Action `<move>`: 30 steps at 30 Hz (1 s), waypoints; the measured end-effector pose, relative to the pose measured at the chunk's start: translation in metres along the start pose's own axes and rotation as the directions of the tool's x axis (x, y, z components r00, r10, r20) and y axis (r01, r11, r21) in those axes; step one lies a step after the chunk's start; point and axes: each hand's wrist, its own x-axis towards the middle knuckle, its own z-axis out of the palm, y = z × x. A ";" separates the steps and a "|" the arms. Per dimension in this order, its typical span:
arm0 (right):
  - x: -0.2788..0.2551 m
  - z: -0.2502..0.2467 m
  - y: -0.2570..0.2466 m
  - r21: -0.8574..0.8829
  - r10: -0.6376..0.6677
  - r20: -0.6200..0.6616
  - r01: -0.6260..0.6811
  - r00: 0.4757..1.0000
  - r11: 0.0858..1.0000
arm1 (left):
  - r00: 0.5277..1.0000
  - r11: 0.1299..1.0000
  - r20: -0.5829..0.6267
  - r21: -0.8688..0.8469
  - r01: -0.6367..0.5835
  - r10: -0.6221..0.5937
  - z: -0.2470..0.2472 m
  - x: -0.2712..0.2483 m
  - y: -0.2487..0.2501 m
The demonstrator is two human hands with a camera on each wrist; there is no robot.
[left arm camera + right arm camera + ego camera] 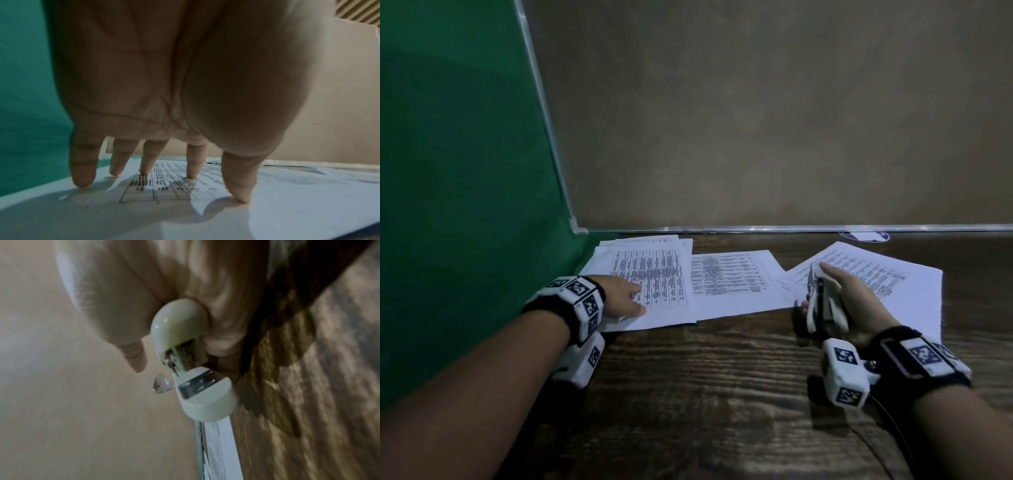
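Two hands busy: left hand [625, 298] spread flat, fingertips [83, 178] pressing the paper stack [654, 274] at 9 o'clock on the desk [705, 377]; right hand [859, 301] wrapped round a white stapler [822, 308] at 3 o'clock.

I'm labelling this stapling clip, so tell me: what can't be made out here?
- Print on the sheets: head view, too small; left wrist view, blurred.
- Staples in the stapler: right wrist view, motion blur.
- Round dark thing: head view, half hidden under the board's frame.
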 end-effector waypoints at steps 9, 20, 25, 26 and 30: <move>-0.007 -0.019 -0.013 0.270 -0.101 -0.019 0.103 0.995 0.957 | 0.956 0.984 -0.240 0.105 -0.146 0.168 -0.014 0.005 0.055; 0.003 -0.068 -0.032 0.564 -0.318 -0.151 0.345 0.936 0.750 | 0.736 0.782 -0.267 0.262 -0.566 0.622 -0.025 0.004 0.269; 0.011 -0.076 -0.037 0.604 -0.365 -0.171 0.390 0.915 0.695 | 0.732 0.737 -0.145 0.279 -0.615 0.666 -0.009 0.026 0.312; 0.011 -0.077 -0.038 0.611 -0.375 -0.171 0.397 0.911 0.685 | 0.736 0.737 -0.122 0.258 -0.625 0.666 -0.008 0.028 0.314; 0.009 -0.081 -0.043 0.656 -0.389 -0.150 0.386 0.909 0.648 | 0.723 0.733 -0.148 0.245 -0.634 0.675 -0.009 0.030 0.312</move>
